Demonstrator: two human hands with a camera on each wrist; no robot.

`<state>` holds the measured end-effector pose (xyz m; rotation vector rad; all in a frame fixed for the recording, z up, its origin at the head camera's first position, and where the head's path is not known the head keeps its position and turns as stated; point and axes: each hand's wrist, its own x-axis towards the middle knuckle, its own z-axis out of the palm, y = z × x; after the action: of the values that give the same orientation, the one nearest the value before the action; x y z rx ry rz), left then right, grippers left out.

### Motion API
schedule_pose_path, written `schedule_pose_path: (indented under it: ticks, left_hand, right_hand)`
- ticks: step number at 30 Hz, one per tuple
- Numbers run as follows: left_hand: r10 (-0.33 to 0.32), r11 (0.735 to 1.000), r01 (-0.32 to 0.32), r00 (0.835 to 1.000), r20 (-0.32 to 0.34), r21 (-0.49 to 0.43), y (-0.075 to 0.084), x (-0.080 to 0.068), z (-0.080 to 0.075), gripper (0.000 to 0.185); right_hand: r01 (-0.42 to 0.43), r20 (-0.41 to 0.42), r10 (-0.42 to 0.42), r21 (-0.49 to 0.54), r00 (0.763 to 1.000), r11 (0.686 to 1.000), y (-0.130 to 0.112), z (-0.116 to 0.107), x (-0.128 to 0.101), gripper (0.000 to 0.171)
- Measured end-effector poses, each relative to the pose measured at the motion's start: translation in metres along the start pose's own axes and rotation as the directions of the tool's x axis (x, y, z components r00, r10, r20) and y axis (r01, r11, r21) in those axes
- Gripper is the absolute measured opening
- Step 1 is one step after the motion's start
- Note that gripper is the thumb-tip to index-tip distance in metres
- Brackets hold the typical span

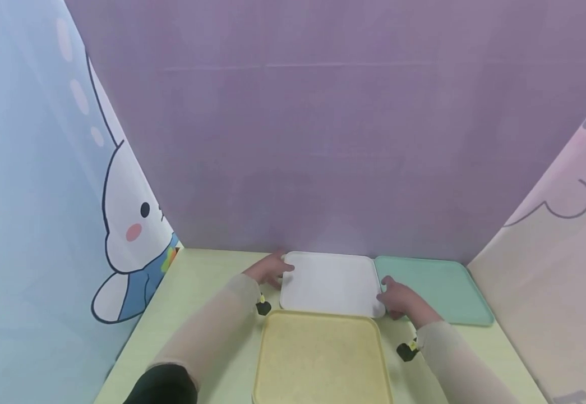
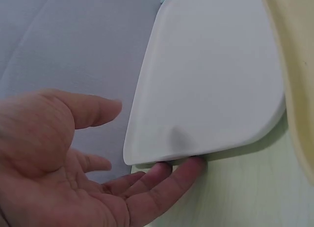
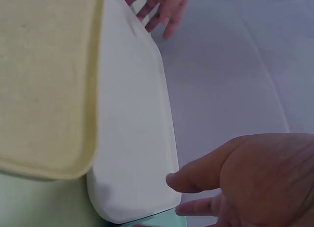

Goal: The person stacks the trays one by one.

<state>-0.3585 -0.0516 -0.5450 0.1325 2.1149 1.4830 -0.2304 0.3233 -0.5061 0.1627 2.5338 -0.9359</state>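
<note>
At lower centre of the head view, the white tray (image 1: 330, 283) lay between a yellow tray (image 1: 320, 359) and green tray (image 1: 439, 286), both hands open, left hand (image 1: 271, 269) and right hand (image 1: 398, 297) with fingers tucked under opposite edges; lifting evenly seemed wisest.

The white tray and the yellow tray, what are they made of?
The white tray looks like plastic with a smooth matte finish: one even colour, rounded corners, a soft moulded rim, no shiny glare. The yellow tray looks like the same sort of plastic, but its surface appears faintly speckled or scuffed. Both could be melamine; the look alone cannot settle it.
</note>
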Motion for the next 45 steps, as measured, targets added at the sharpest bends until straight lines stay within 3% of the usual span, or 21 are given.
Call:
schedule_pose_path:
  ticks: [4, 9, 13, 17, 23, 29, 33, 37, 41, 45]
  left_hand:
    - [-0.053, 0.999, 0.053, 0.999, -0.014, -0.001, -0.003, 0.001, 0.001, 0.079]
    - [-0.112, 0.993, 0.113, 0.993, -0.041, 0.031, -0.006, 0.001, 0.003, 0.048]
    - [-0.105, 0.993, 0.109, 0.991, -0.082, 0.041, -0.006, 0.000, 0.005, 0.016]
    - [-0.085, 0.996, 0.088, 0.993, -0.087, 0.030, -0.010, 0.000, 0.004, 0.012]
    - [-0.054, 0.999, 0.053, 0.996, -0.073, -0.011, -0.016, 0.000, -0.001, 0.056]
    - [0.007, 0.994, -0.010, 1.000, -0.027, -0.111, -0.025, 0.001, -0.004, 0.079]
    - [0.061, 0.979, -0.058, 0.998, 0.009, -0.197, -0.025, -0.003, -0.009, 0.083]
    - [0.113, 0.965, -0.105, 0.993, 0.020, -0.241, -0.021, -0.008, -0.019, 0.075]
    - [0.132, 0.960, -0.125, 0.991, 0.011, -0.249, -0.015, -0.015, -0.029, 0.069]
    - [0.145, 0.952, -0.127, 0.988, 0.046, -0.279, -0.012, -0.021, -0.031, 0.072]
  right_hand:
    - [-0.010, -0.006, 0.010, -0.039, 1.000, 0.999, -0.001, 0.008, -0.003, 0.069]
    - [0.022, -0.072, -0.026, -0.063, 0.997, 0.998, 0.002, 0.015, -0.002, 0.070]
    - [0.060, -0.098, -0.066, -0.067, 0.993, 0.996, 0.000, 0.017, -0.003, 0.074]
    - [0.067, -0.106, -0.070, -0.031, 0.992, 0.997, 0.001, 0.019, 0.000, 0.075]
    - [0.037, -0.141, -0.030, 0.050, 0.990, 0.998, 0.002, 0.025, 0.004, 0.075]
    - [0.033, -0.202, -0.017, 0.080, 0.979, 0.996, 0.006, 0.029, 0.008, 0.072]
    - [0.038, -0.227, -0.015, 0.097, 0.974, 0.995, 0.009, 0.027, 0.006, 0.072]
    - [0.070, -0.250, -0.039, 0.118, 0.967, 0.991, 0.010, 0.024, 0.006, 0.071]
    - [0.115, -0.255, -0.059, 0.210, 0.965, 0.971, 0.008, 0.021, 0.006, 0.069]
    - [0.149, -0.273, -0.068, 0.289, 0.960, 0.946, 0.004, 0.016, 0.006, 0.067]
